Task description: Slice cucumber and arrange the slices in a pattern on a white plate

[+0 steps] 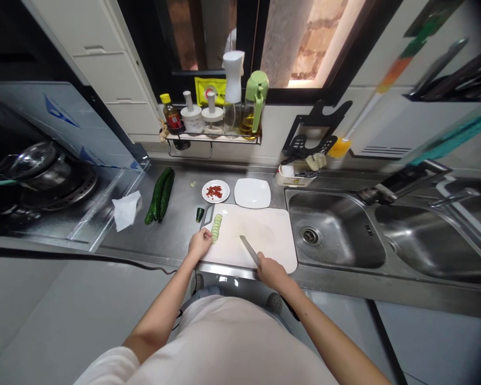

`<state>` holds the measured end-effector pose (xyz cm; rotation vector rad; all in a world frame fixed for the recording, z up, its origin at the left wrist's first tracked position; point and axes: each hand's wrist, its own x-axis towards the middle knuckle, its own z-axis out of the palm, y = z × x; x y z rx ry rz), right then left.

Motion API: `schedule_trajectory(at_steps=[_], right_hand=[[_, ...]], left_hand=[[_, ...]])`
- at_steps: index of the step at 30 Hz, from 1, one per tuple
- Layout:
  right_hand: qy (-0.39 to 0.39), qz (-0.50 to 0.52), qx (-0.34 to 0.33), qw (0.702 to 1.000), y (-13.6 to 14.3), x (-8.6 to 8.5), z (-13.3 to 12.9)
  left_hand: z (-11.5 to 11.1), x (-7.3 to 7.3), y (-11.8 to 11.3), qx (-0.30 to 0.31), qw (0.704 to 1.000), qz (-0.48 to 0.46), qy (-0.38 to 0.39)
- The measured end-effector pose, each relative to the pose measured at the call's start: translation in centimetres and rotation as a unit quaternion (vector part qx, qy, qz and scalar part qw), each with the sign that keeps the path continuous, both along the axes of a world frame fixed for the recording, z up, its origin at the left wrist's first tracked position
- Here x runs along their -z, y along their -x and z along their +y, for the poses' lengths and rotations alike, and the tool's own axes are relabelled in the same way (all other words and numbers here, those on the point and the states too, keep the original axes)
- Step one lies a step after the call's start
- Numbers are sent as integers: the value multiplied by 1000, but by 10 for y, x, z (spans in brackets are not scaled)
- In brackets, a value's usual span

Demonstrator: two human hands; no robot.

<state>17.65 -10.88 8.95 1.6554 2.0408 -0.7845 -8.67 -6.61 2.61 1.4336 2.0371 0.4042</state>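
Observation:
A white cutting board point(264, 232) lies on the steel counter. My right hand point(271, 270) is closed round the handle of a knife point(249, 249), whose blade points up and left over the board. Near the board's left edge, a row of overlapping cucumber slices point(216, 227) runs front to back. My left hand point(200, 243) is at the near end of this row, fingers curled and drawn together; whether they pinch a slice is too small to tell. A short cucumber end point(200, 214) sits left of the board. Two whole cucumbers point(160, 195) lie farther left.
Behind the board are a plate with chopped red pieces point(215, 191) and a white square plate point(252, 193). A crumpled white cloth point(126, 210) lies left, near the stove with a pot point(44, 168). At right is a double sink point(336, 230). A bottle rack point(216, 138) hangs behind.

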Motion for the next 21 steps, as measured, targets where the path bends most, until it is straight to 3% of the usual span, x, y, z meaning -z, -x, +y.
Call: schedule_trajectory(at_steps=[10, 14, 21], right_hand=[[-77, 10, 27, 997, 8, -5, -3], [-119, 45, 104, 986, -4, -9, 9], [-180, 141, 272, 935, -55, -1, 42]], left_hand=[[-5, -2, -2, 22, 998, 58, 15], [-5, 0, -2, 22, 998, 58, 15], [-6, 1, -2, 12, 998, 53, -10]])
